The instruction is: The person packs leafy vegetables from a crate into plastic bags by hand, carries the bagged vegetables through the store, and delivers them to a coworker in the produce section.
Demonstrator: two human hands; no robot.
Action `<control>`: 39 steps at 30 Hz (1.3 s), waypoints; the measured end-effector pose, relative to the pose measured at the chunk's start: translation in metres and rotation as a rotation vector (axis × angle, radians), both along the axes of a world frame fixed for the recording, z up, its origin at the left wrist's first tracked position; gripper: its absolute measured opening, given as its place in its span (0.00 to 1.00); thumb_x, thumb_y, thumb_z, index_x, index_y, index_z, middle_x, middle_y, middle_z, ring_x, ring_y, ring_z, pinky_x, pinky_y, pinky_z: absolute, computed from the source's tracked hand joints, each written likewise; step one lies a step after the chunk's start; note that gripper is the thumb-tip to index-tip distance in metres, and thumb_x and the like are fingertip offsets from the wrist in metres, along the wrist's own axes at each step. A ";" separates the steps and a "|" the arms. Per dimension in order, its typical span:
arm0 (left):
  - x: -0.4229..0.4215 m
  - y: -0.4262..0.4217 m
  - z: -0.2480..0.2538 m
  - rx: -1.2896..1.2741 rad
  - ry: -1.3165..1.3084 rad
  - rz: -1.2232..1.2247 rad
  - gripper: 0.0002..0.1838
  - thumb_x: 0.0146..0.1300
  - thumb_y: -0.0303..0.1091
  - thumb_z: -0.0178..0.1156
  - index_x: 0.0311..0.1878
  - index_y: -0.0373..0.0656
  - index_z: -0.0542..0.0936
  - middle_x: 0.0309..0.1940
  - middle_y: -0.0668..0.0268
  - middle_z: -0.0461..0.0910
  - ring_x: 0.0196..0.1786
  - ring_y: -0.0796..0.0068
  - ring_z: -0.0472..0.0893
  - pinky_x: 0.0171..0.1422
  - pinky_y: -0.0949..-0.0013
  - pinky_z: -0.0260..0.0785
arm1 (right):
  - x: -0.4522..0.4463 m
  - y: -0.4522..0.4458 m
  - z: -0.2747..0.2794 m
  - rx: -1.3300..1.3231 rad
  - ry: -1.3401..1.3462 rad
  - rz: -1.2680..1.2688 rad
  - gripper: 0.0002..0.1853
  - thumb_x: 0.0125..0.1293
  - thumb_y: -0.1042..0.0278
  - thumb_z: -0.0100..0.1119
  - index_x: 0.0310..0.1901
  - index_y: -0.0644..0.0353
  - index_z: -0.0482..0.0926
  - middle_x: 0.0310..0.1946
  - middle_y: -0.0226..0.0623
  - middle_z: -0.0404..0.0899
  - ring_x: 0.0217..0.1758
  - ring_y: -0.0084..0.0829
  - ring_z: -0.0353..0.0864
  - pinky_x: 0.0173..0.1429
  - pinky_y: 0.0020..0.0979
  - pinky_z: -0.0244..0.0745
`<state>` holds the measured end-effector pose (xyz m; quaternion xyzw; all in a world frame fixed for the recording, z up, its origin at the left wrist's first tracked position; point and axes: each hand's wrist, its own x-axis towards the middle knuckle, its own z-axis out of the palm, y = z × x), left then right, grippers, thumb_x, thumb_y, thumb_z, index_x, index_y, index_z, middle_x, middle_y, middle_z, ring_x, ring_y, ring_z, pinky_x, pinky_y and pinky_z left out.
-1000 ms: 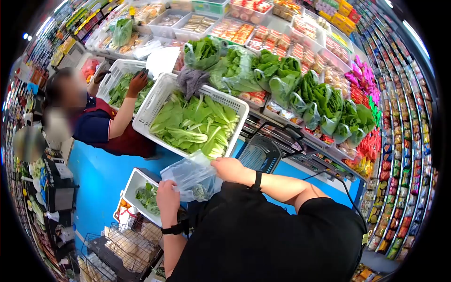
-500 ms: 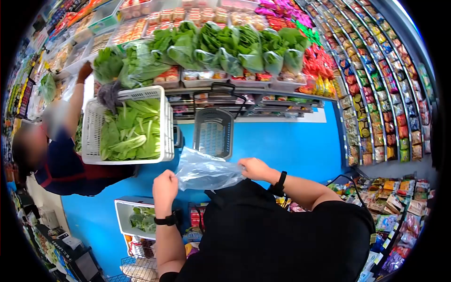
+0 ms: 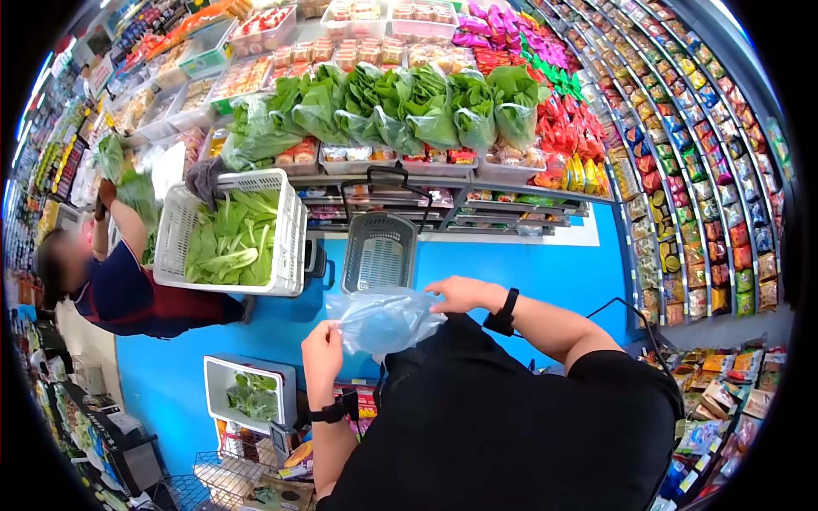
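A clear plastic bag is stretched between my two hands in front of my body. My left hand pinches its left edge, and my right hand grips its right edge near the top. Beyond it, to the left, stands a white crate of loose leafy greens with a grey cloth over its back corner. Bagged greens line the front of the display.
A co-worker in a dark top and red apron stands at the far left. A grey basket sits ahead on the blue floor. Below left is a white box with greens. Snack shelves rise at the right; wire baskets are at the bottom left.
The view has swung right. The bag, earlier by the crate, is now in front of me, pulled wide and then less taut as my hands came closer. One bagged bunch left the row's left end.
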<state>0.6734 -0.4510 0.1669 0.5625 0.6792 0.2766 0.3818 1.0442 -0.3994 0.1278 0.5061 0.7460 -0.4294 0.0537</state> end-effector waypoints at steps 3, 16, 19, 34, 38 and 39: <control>0.037 0.023 -0.006 0.123 -0.003 -0.011 0.09 0.69 0.22 0.58 0.42 0.35 0.87 0.36 0.57 0.88 0.40 0.64 0.88 0.47 0.65 0.78 | 0.057 0.039 -0.001 0.134 0.017 -0.091 0.28 0.71 0.48 0.66 0.65 0.59 0.80 0.55 0.50 0.87 0.58 0.56 0.86 0.63 0.50 0.81; 0.282 0.175 -0.047 0.257 -0.037 0.054 0.08 0.65 0.22 0.53 0.34 0.37 0.82 0.31 0.57 0.82 0.36 0.64 0.82 0.43 0.65 0.73 | 0.327 0.331 0.075 0.956 -0.123 -0.367 0.13 0.71 0.68 0.59 0.55 0.59 0.82 0.51 0.47 0.84 0.53 0.52 0.85 0.55 0.50 0.81; 0.327 0.198 -0.026 0.191 -0.066 0.028 0.08 0.66 0.24 0.53 0.35 0.37 0.82 0.30 0.57 0.83 0.34 0.65 0.82 0.42 0.64 0.72 | 0.358 0.378 0.048 0.969 -0.197 -0.315 0.13 0.71 0.69 0.57 0.54 0.59 0.80 0.49 0.46 0.84 0.50 0.53 0.86 0.53 0.51 0.82; 0.443 0.381 0.023 0.271 0.225 -0.249 0.22 0.72 0.38 0.58 0.66 0.47 0.79 0.44 0.53 0.84 0.50 0.47 0.84 0.55 0.48 0.77 | 0.400 0.411 0.052 0.564 -0.145 -0.275 0.23 0.68 0.66 0.59 0.64 0.59 0.77 0.51 0.56 0.87 0.55 0.58 0.86 0.60 0.51 0.81; 0.464 0.426 0.001 0.333 0.430 -0.341 0.25 0.69 0.34 0.58 0.69 0.49 0.79 0.43 0.53 0.84 0.51 0.47 0.84 0.59 0.49 0.78 | 0.393 0.403 0.074 0.340 -0.039 -0.347 0.27 0.65 0.64 0.64 0.66 0.60 0.76 0.51 0.59 0.86 0.57 0.58 0.85 0.63 0.48 0.79; 0.468 0.435 -0.008 0.361 0.475 -0.359 0.23 0.69 0.34 0.57 0.67 0.49 0.81 0.42 0.53 0.85 0.51 0.46 0.85 0.59 0.48 0.78 | 0.395 0.403 0.076 0.290 -0.033 -0.393 0.27 0.64 0.64 0.65 0.65 0.61 0.76 0.50 0.60 0.86 0.58 0.57 0.85 0.63 0.47 0.79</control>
